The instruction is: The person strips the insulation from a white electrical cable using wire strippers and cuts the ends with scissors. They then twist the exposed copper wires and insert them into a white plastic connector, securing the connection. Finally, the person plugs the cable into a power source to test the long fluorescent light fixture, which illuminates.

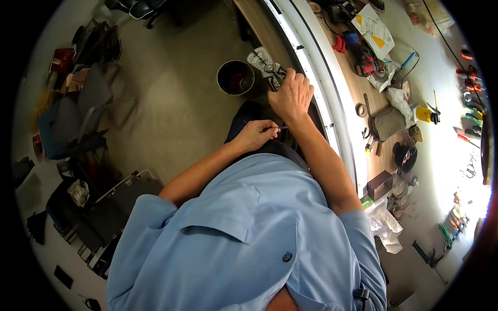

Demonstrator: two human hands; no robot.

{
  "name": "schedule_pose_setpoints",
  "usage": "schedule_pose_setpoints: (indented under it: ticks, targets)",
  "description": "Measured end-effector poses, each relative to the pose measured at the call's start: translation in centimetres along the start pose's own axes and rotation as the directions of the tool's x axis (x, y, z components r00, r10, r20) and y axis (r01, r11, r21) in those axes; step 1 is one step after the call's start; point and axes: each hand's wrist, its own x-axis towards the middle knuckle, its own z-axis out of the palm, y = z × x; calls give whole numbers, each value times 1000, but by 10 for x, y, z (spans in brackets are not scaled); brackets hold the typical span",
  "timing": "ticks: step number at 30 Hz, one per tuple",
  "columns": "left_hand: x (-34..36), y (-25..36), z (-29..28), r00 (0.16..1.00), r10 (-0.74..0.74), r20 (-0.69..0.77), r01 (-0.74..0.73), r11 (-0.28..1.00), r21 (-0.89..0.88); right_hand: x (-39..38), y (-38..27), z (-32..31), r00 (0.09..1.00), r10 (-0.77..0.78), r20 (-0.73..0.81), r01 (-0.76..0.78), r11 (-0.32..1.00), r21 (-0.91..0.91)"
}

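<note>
My left hand (pixel 255 135) is closed in a pinch in front of my waist, holding a thin blue-violet piece (pixel 281 127), perhaps a wire; most of it is hidden. Farther ahead and to the right, my right hand (pixel 293 96) is back up beside the bench edge, its fingers curled down. Whatever lies under those fingers is out of sight. Against its fingertips and thumb is a cluster of shiny silver and dark parts (pixel 265 61), too small to name. A round dark bucket (pixel 220 78) with a pale rim stands left of this cluster.
A wooden bench (pixel 358 98) with a long white edge strip (pixel 317 83) runs along my right. It holds an angle grinder (pixel 369 65), a tape roll (pixel 361 109), a grey tray (pixel 389 124) and a brown box (pixel 379 185). Chairs (pixel 91 98) stand on the left.
</note>
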Motion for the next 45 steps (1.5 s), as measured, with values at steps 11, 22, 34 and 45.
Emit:
schedule_pose_setpoints:
  ticks: [11, 22, 34, 45]
  targets:
    - [6, -6, -1, 987, 31, -156, -49, 992, -116, -31, 30, -42, 973, 202, 115, -232, 885, 404]
    - [65, 55, 14, 998, -60, 28, 64, 975, -212, -174, 278, -93, 196, 962, 189, -365, -107, 925]
    - [94, 145, 79, 956, -39, 292, 85, 985, -147, -208, 476, -68, 5, 974, -226, -901, 102, 422]
    - [121, 208, 133, 793, -85, 603, 326, 895, -303, -202, 344, -62, 134, 885, -445, -457, 454, 765]
